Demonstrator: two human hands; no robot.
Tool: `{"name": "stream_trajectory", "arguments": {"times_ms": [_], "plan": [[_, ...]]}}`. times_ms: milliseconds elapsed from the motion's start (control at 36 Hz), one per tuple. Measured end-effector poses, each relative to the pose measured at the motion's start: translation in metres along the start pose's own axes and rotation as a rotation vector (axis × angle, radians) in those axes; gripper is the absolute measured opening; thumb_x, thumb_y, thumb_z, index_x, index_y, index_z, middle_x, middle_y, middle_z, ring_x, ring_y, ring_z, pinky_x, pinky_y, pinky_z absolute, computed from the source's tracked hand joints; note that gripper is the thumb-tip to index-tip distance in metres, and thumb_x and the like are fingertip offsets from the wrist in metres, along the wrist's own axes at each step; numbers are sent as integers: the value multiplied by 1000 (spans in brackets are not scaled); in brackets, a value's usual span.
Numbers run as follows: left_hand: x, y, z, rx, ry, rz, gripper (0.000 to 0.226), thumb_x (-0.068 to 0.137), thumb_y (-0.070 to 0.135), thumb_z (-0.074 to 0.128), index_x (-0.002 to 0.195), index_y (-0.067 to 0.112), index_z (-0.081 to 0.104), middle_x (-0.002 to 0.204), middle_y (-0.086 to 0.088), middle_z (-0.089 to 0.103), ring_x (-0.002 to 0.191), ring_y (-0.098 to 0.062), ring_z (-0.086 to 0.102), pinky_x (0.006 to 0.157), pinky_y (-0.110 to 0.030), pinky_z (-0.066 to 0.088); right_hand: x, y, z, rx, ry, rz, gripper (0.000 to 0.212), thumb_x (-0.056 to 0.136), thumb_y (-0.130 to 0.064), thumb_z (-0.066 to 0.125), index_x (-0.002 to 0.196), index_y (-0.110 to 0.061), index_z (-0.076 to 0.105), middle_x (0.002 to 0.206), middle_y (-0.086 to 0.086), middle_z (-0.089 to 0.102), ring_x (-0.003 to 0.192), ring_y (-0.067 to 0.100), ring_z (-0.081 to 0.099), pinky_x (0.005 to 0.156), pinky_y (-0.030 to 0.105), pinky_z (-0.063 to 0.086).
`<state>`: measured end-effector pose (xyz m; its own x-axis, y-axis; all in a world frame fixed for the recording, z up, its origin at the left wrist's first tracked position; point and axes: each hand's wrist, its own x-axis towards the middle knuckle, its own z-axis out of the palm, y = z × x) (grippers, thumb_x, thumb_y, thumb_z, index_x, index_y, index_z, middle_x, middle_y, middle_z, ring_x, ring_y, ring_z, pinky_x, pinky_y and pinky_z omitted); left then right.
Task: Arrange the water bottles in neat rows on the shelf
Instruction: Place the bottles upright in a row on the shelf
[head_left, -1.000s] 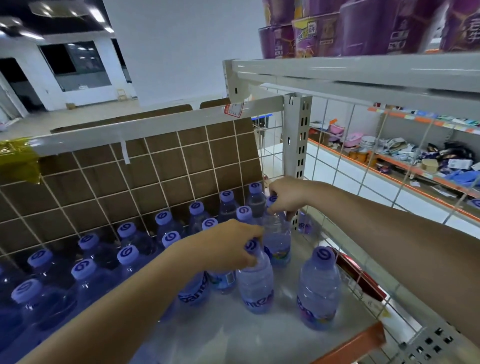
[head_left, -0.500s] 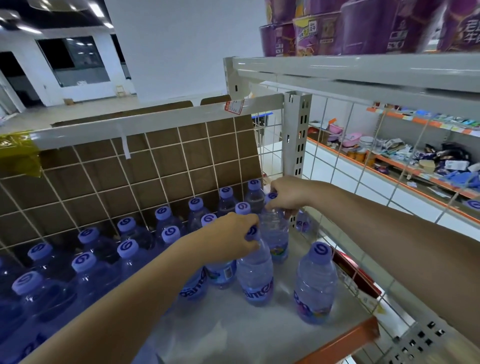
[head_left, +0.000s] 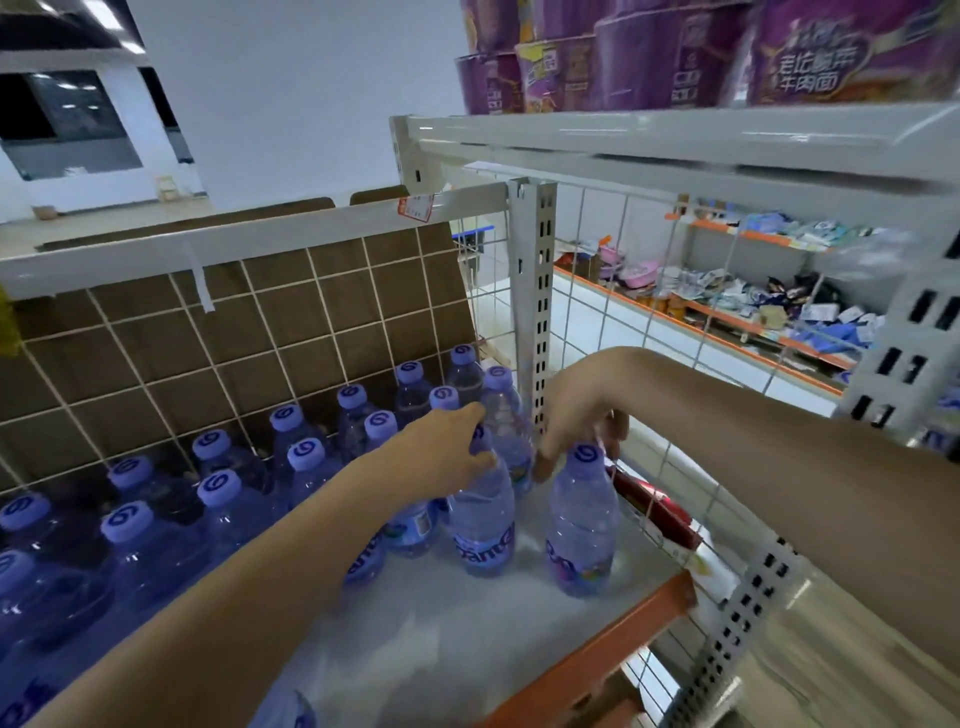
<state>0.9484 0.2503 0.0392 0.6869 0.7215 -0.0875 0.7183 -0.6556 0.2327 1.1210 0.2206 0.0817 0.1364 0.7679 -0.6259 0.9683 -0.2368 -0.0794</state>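
Note:
Water bottles with purple caps stand in rows (head_left: 218, 488) along the left and back of the white shelf (head_left: 447, 639). My left hand (head_left: 447, 452) grips the neck of a bottle (head_left: 483, 525) in the middle, hiding its cap. My right hand (head_left: 576, 415) hangs over the cap of the front right bottle (head_left: 582, 525), which stands alone. Its fingers curve behind the cap and the thumb is a little to the cap's left, apart from it. Another bottle (head_left: 501, 400) stands in the back right corner by the post.
A wire grid backed with brown cardboard (head_left: 260, 332) closes the rear. A perforated post (head_left: 537, 291) and a wire side panel (head_left: 644, 312) bound the right, with a red packet (head_left: 654, 504) behind it. The upper shelf (head_left: 675, 135) carries purple noodle bowls. The shelf's orange lip (head_left: 613, 639) marks the front.
My right hand has left the back corner bottle and come forward over the front right bottle's cap. My left hand keeps hold of the middle bottle.

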Motion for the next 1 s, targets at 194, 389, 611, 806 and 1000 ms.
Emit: {"name": "stream_trajectory", "arguments": {"times_ms": [194,389,611,806,1000], "plan": [[-9,-1,1,-31,66,40,31,97,35,50,111,7,47,86,-7,51,78,-25,51,70,-36,42,-8,-1,12,17,20,58,52,78,-35,79,108,3,58,86,22,70,56,24,69,54,28,56],[-12,-4,3,-57,85,-19,30,95,36,53,100,7,49,86,-10,56,76,-24,53,67,-35,41,-18,-1,9,61,218,-39,23,80,-20,73,87,0,65,69,11,60,49,22,63,45,25,53],[-7,-3,10,-88,156,-78,32,95,35,54,106,5,54,93,-10,59,80,-22,54,67,-29,41,2,-3,7,82,468,-135,26,74,-26,76,61,-9,62,56,5,59,52,22,62,47,20,43],[-4,1,10,-17,171,-95,33,96,36,52,107,5,53,90,-6,51,79,-20,49,65,-25,35,15,-9,10,116,476,-211,16,80,-17,74,84,-2,71,60,5,63,45,14,58,47,19,44],[-7,2,8,-51,133,-92,22,94,32,54,93,12,46,89,-6,52,77,-20,48,65,-26,34,16,-11,12,117,402,-214,18,84,-19,72,89,-7,61,81,11,60,53,21,63,45,24,48]]}}
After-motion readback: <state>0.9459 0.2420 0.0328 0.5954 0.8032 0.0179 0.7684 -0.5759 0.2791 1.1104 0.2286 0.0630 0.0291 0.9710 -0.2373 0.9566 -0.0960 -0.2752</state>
